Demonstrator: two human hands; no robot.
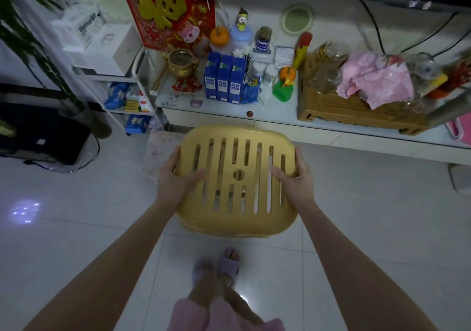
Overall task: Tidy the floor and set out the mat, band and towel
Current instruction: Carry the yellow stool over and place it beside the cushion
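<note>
A yellow plastic stool (237, 152) with a slotted seat is in the middle of the head view, in front of the low white cabinet. My left hand (175, 177) grips its left edge, thumb on the seat and fingers curled under the rim. My right hand (295, 175) grips the right edge the same way. I cannot tell whether the stool stands on the white tiled floor (76, 228) or hangs just above it. No mat, band or towel shows on the floor; a pink cloth (377, 78) lies over glassware on the cabinet.
The low white cabinet (331, 129) runs along the back, crowded with blue cartons (224, 80), a wooden tea tray (356, 111) and ornaments. A white shelf unit (122, 86) and a dark box (43, 137) stand at left. My feet in purple slippers (226, 264) are below the stool.
</note>
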